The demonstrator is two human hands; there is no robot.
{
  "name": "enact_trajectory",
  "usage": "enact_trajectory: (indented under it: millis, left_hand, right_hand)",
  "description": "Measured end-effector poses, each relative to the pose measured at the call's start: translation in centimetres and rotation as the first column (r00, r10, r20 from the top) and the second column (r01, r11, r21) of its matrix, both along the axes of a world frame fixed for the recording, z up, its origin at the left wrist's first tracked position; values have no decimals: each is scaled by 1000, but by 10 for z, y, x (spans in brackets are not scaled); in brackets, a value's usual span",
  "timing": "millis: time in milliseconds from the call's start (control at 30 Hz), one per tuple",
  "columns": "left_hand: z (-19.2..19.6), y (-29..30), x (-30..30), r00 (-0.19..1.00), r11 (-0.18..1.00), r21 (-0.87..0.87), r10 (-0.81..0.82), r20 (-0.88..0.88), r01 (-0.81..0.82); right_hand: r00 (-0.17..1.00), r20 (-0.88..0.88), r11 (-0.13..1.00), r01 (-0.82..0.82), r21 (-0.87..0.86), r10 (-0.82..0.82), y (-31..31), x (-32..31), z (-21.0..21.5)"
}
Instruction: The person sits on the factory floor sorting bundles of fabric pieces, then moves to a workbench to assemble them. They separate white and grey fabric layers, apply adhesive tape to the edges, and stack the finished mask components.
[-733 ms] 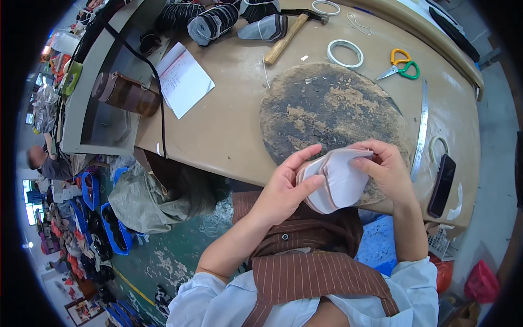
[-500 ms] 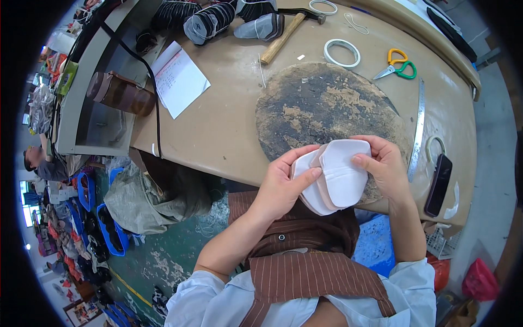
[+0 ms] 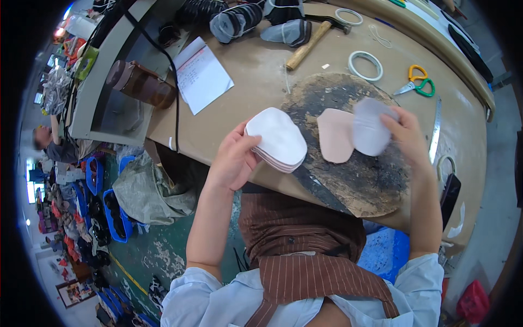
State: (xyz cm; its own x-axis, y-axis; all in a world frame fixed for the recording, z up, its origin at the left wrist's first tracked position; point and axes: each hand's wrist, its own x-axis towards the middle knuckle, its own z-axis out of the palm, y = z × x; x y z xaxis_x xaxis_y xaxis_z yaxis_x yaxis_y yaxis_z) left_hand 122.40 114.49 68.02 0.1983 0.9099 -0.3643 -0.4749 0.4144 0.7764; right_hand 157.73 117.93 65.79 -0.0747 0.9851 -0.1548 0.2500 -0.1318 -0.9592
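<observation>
My left hand grips a small stack of white and pinkish shoe-insole-shaped pads, thumb on top, above the near left edge of a round worn board. Between my hands a pale pink pad appears to lie flat on that board. Just right of it, my right hand pinches a single greyish-white pad, smeared by motion and slightly overlapping the pink one's edge.
Beyond the board are a hammer, a tape roll and scissors. A steel ruler and a phone lie to the right. Written paper and a brown bottle are at left.
My hands have moved apart: the left one leftward with the stack, the right one over the board with one pad. A pink pad now shows on the board. The view has shifted slightly.
</observation>
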Motion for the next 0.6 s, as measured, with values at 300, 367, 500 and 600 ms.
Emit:
enact_trajectory:
  millis: [300, 367, 500, 600]
  left_hand:
    - [15, -25, 51, 942, 948, 123, -263, -211, 292]
    - [12, -24, 71, 912, 927, 134, -304, -273, 349]
    - [9, -23, 86, 941, 935, 159, -290, -175, 318]
    - [6, -25, 82, 952, 947, 124, -280, -126, 295]
  right_hand:
    - [989, 63, 985, -138, 104, 132, -49, -30, 46]
    - [983, 10, 983, -186, 7, 186, -55, -52, 54]
    - [987, -154, 993, -62, -97, 47, -53, -43, 38]
    - [983, -181, 993, -40, -114, 19, -55, -36, 33]
